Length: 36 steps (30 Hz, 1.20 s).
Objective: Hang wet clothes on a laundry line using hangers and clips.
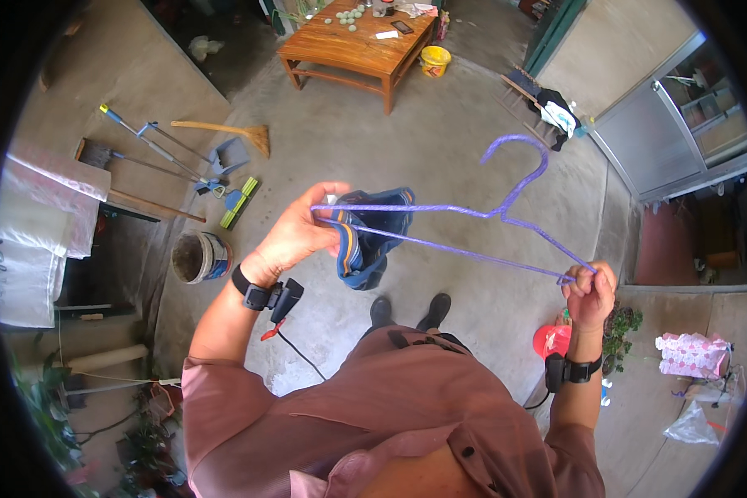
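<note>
A purple wire clothes hanger [454, 250] stretches between my two hands, its hook pointing away from me. My left hand [299, 230] grips the hanger's left end together with a blue garment [373, 236] that has an orange-striped band. The garment hangs down from that end, and its band opens towards me around the hanger's wires. What kind of garment it is cannot be made out. At the other end, my right hand [590, 295] has its fingers closed around the hanger's right corner.
On the left are a bucket [202, 256], a straw broom [258, 138], a dustpan [229, 155] and a sponge mop [240, 203]. A wooden table [348, 40] stands ahead beside a yellow bucket [436, 61]. A wooden chair [523, 96] lies right of it. Near my right arm is a red container [549, 341].
</note>
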Motion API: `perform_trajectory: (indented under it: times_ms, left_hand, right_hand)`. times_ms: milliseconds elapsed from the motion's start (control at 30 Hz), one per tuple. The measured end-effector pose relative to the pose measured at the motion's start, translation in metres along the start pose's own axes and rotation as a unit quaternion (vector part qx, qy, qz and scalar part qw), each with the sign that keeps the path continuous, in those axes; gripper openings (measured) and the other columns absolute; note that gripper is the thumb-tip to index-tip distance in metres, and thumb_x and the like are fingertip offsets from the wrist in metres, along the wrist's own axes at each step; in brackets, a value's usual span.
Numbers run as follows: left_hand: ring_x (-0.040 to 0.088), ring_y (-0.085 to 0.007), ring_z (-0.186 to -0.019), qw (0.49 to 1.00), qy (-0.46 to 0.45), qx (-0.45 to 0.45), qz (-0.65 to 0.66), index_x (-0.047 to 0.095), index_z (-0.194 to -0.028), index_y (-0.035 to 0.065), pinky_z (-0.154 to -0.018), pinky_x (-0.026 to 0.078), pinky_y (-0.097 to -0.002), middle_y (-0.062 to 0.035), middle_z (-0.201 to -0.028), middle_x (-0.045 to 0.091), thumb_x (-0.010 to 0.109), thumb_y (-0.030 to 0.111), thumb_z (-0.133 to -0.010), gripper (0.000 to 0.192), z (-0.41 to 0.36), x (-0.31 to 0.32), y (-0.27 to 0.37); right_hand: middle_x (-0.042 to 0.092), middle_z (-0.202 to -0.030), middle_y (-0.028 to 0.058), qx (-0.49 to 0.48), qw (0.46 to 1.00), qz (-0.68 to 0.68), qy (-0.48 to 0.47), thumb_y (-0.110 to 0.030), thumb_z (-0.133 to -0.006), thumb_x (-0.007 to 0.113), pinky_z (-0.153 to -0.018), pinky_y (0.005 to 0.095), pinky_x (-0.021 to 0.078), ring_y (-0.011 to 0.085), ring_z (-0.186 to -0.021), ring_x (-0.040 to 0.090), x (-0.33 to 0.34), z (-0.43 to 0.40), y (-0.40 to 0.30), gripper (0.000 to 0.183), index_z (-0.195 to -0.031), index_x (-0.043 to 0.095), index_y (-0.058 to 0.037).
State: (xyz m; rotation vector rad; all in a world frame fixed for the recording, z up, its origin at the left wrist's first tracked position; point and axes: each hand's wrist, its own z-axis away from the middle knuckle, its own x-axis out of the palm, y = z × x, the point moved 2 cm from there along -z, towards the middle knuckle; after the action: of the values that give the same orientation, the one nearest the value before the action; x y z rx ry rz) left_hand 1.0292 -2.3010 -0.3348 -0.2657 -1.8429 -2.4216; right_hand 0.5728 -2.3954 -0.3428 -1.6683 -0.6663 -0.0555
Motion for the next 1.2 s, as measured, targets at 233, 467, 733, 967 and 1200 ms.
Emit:
perform_trajectory:
  times_ms: [233,467,733,967,1200]
  left_hand:
    - [0.057,-0.0068,-0.071,0.932,-0.135,-0.066,-0.329,0.064,-0.115,0.0059,-0.066,0.048,-0.0236,-0.0012,-0.091,0.066,0.054,-0.011,-0.074,0.046,0.001,0.008,0.029]
    - [0.060,-0.0138,-0.081,0.897,-0.190,-0.024,-0.398,0.066,-0.098,0.0019,-0.074,0.047,-0.0276,-0.0065,-0.084,0.067,0.059,-0.001,-0.081,0.019,-0.006,0.021,0.040]
    - [0.061,-0.0203,-0.077,0.877,-0.064,0.056,-0.474,0.065,-0.095,-0.0003,-0.069,0.047,-0.0295,-0.0117,-0.084,0.065,0.062,0.006,-0.087,0.011,-0.004,0.047,0.067]
    - [0.060,-0.0227,-0.075,0.857,-0.025,0.090,-0.506,0.066,-0.096,-0.0002,-0.067,0.046,-0.0312,-0.0123,-0.083,0.063,0.062,0.005,-0.086,0.011,0.012,0.072,0.081]
    - [0.061,-0.0267,-0.074,0.840,-0.001,0.107,-0.532,0.066,-0.095,0.0008,-0.066,0.047,-0.0328,-0.0127,-0.083,0.062,0.063,0.002,-0.083,0.013,0.028,0.050,0.062]
  right_hand:
    - [0.034,-0.058,-0.0015,-0.002,0.999,-0.017,-0.044,-0.024,-0.092,0.051,-0.048,0.0282,0.0351,0.0094,-0.051,0.032,0.004,-0.016,0.013,0.028,-0.081,0.052,0.0020]
    - [0.046,-0.067,0.0021,0.001,0.998,-0.034,-0.054,-0.030,-0.093,0.050,-0.052,0.0288,0.0380,0.0109,-0.054,0.037,0.005,-0.029,0.018,0.032,-0.093,0.054,0.0013]
    - [0.057,-0.113,0.0075,0.298,0.927,0.067,0.219,-0.041,-0.092,0.053,-0.074,0.0359,0.0488,0.0214,-0.089,0.059,0.026,0.020,0.144,0.054,-0.133,0.041,-0.0081]
    - [0.059,-0.109,0.0078,0.394,0.865,0.273,-0.150,-0.036,-0.088,0.061,-0.079,0.0392,0.0480,0.0207,-0.096,0.057,0.090,0.051,0.237,0.050,-0.123,0.048,-0.0033]
    - [0.060,-0.102,0.0103,0.363,0.911,0.030,0.194,-0.018,-0.091,0.055,-0.074,0.0372,0.0508,0.0212,-0.090,0.059,0.051,-0.004,0.227,0.033,-0.119,0.050,-0.0006]
